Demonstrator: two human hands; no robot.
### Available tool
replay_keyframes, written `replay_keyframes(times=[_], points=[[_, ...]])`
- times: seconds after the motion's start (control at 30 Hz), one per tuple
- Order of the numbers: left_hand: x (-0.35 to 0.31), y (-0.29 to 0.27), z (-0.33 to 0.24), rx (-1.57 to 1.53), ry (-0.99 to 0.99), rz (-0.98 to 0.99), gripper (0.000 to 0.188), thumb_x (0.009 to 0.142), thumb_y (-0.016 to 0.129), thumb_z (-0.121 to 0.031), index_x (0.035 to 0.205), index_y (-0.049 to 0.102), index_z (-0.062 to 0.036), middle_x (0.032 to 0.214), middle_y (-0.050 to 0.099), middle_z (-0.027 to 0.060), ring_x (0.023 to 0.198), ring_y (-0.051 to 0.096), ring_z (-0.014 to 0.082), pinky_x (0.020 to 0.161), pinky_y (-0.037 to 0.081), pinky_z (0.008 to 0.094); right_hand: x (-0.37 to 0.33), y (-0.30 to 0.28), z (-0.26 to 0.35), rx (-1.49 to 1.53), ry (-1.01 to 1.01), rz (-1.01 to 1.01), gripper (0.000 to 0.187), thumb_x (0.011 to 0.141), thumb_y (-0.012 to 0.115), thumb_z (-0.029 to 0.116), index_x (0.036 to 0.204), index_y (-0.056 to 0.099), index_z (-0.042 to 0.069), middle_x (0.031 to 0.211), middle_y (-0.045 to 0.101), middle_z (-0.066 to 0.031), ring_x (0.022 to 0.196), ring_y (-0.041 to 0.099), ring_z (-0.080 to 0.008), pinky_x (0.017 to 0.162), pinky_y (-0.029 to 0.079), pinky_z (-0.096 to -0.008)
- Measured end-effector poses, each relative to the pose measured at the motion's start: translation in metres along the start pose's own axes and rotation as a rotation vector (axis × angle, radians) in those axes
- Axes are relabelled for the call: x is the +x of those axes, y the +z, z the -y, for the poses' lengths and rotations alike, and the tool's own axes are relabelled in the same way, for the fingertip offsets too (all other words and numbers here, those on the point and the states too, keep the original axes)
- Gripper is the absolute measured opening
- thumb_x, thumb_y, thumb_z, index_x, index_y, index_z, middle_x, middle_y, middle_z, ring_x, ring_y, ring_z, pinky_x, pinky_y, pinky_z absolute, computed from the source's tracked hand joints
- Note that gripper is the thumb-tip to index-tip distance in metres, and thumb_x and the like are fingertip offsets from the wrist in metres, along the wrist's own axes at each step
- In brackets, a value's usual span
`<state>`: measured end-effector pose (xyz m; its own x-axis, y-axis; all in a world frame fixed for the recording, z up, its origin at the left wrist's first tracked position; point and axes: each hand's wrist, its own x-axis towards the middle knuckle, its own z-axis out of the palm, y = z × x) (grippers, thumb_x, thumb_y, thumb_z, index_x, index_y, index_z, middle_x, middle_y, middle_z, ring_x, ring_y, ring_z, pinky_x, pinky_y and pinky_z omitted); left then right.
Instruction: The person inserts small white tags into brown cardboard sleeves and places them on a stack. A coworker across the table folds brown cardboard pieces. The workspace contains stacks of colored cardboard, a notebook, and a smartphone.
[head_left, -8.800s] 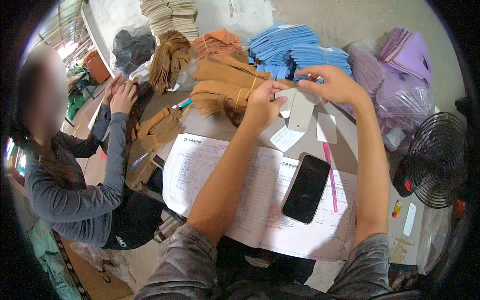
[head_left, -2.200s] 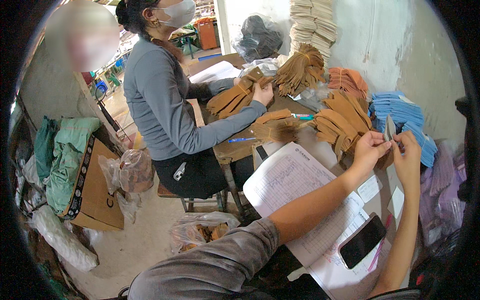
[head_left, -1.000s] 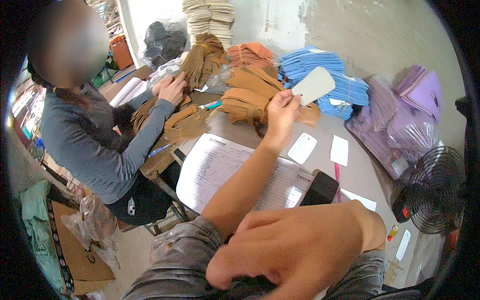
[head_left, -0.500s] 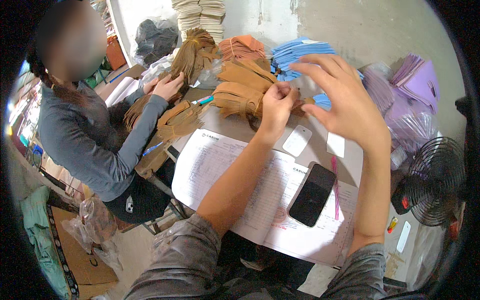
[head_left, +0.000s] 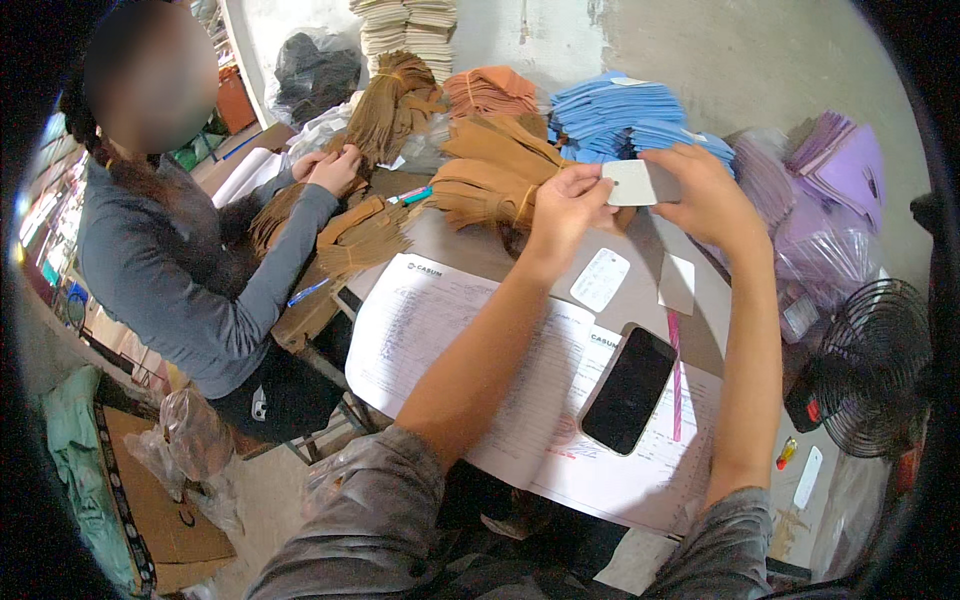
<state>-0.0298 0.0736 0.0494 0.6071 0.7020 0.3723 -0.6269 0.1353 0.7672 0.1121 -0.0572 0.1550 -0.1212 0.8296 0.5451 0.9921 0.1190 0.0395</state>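
Right hand hides half the white tag.

A small white card, rounded at the corners and plain on the side that shows, is held up above the worktop between both hands. The left hand pinches its left edge with thumb and fingertips; the right hand covers its right end, so that part is hidden. The card sits nearly flat-on to view, long side roughly level, in front of a tan bundle and a blue stack. Two more white cards lie flat on the worktop just below it.
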Motion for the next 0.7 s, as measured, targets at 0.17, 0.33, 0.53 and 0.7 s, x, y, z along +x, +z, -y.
replay_keyframes(times=[0.17,0.33,0.53,0.7], points=[[-0.003,-0.003,-0.007,-0.129,-0.061,0.038,0.028,0.097,0.064,-0.009,0.121,0.058,0.0035,0.112,0.067,0.0122,0.099,0.066,0.0176,0.087,0.056,0.0315,-0.001,0.001,-0.002,0.006,-0.017,-0.021,0.051,0.069,0.079,0.007,0.119,0.067,0.002,0.106,0.066,-0.0172,0.107,0.061,-0.0373,0.094,0.050,-0.0440],[-0.002,-0.003,-0.008,-0.097,-0.061,0.033,0.030,0.096,0.065,-0.007,0.123,0.056,0.0032,0.112,0.065,0.0125,0.100,0.065,0.0185,0.088,0.056,0.0327,-0.001,-0.001,0.000,0.005,-0.022,-0.016,0.051,0.069,0.078,0.007,0.119,0.067,0.003,0.106,0.066,-0.0167,0.106,0.061,-0.0371,0.092,0.050,-0.0442],[-0.001,0.001,-0.005,0.025,0.001,0.009,0.035,0.093,0.067,-0.002,0.124,0.052,0.0037,0.111,0.066,0.0139,0.097,0.066,0.0188,0.085,0.056,0.0314,0.001,-0.001,0.006,-0.028,0.003,-0.018,0.057,0.068,0.076,0.006,0.125,0.067,0.007,0.106,0.065,-0.0155,0.105,0.060,-0.0359,0.092,0.050,-0.0436],[0.000,-0.002,-0.009,0.011,-0.034,0.019,0.038,0.093,0.068,-0.004,0.126,0.049,0.0029,0.113,0.064,0.0122,0.104,0.064,0.0202,0.090,0.056,0.0340,0.001,-0.002,0.009,-0.037,0.008,-0.017,0.059,0.070,0.075,0.006,0.128,0.066,0.007,0.108,0.065,-0.0148,0.105,0.060,-0.0351,0.092,0.050,-0.0432]])
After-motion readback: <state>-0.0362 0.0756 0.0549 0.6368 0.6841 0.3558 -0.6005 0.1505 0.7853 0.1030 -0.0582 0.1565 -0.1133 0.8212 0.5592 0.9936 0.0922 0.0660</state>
